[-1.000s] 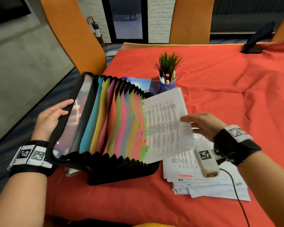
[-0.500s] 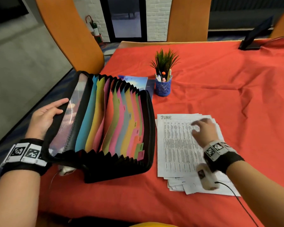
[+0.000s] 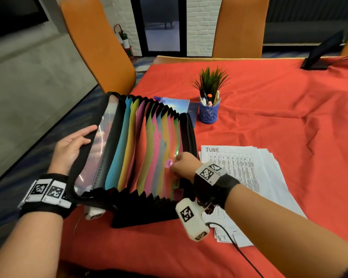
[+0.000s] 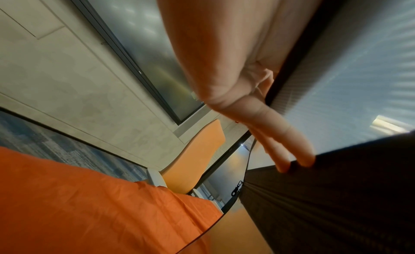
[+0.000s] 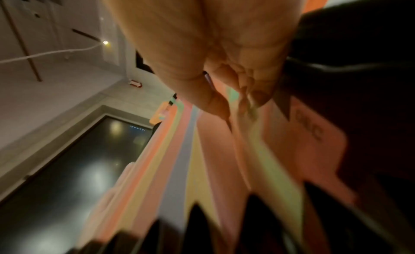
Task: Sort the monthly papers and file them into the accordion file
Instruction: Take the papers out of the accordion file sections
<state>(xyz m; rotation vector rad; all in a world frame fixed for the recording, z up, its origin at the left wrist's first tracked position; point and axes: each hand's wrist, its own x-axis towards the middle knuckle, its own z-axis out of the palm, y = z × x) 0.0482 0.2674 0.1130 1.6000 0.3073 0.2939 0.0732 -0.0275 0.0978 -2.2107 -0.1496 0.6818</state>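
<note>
Head view: one accordion file [image 3: 133, 157] stands fanned open at frame centre-left on red tablecloth [image 3: 269, 117]. Left hand [image 3: 72, 149], fingers straight, rests on its clear front cover. Right hand [image 3: 182, 164] curled among right-end dividers; pinch unclear. One paper stack [image 3: 245, 173], top sheet "JUNE", right of file. Two orange chairs [image 3: 100, 47] behind.

Left wrist view: two fingertips [image 4: 305, 158] on black edge.

Right wrist view: blurred; fingers [image 5: 258, 91] bunched at coloured dividers [image 5: 224, 169].

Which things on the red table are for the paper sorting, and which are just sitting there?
For the job:
accordion file, held open by the left hand
right hand, at the coloured dividers
stack of papers, top sheet marked JUNE

Just lying about:
pen cup
small plant
blue booklet
</note>
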